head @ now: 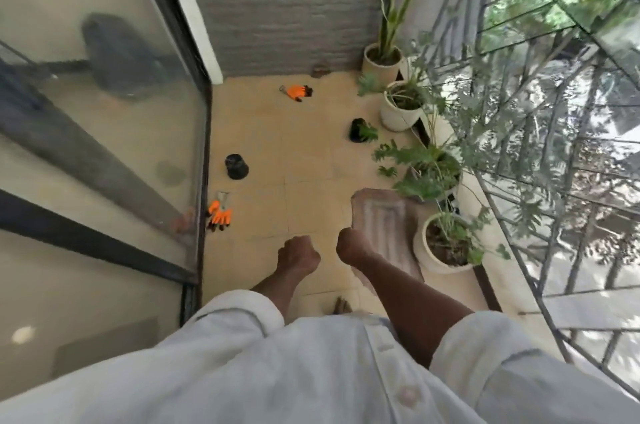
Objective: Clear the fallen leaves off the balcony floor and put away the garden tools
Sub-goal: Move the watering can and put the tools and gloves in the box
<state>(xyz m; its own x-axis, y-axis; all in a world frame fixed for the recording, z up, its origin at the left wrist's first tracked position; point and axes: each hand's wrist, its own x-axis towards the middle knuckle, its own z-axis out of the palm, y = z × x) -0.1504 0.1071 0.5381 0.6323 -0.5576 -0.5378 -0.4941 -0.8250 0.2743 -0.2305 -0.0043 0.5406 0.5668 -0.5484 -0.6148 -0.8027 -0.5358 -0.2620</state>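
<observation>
Ahead of both hands, fingers curled on nothing: orange gloves [220, 215] near glass door [104, 146].

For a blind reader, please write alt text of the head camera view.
A person looks down at a tiled balcony floor, left hand fisted and empty, right hand curled at the edge of a mat. Orange gloves, more gloves and two black pots lie ahead; white planters line the railing.

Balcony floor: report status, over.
Left hand fisted, empty. Right hand grips mat. Orange gloves by glass door, untouched. Black pot lies ahead.
</observation>
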